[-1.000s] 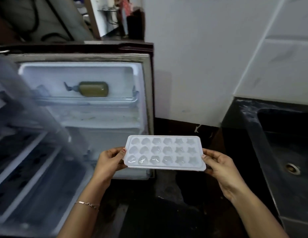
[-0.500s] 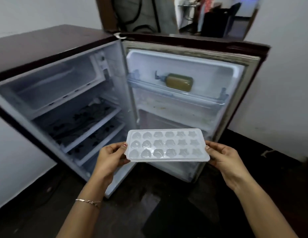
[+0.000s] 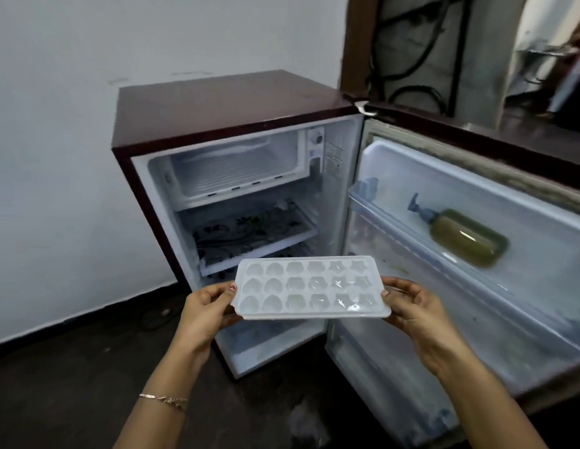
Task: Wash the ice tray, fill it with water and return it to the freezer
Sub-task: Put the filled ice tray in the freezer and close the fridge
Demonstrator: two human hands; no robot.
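A white ice tray [image 3: 309,288] with heart, flower and star cells holds water that glints in its cells. I hold it level in front of the small open fridge [image 3: 217,105]. My left hand [image 3: 207,311] grips its left end and my right hand [image 3: 414,314] grips its right end. The freezer compartment [image 3: 233,170] sits at the top of the fridge interior, open at the front, above and behind the tray.
The fridge door [image 3: 476,241] stands open to the right, with a pump bottle [image 3: 466,236] lying on its shelf. Patterned shelves [image 3: 253,234] sit below the freezer. A white wall is on the left and a dark floor lies below.
The view has swung left from the sink and door to face the fridge interior. Both hands keep hold of the tray, which stays level in front of me.
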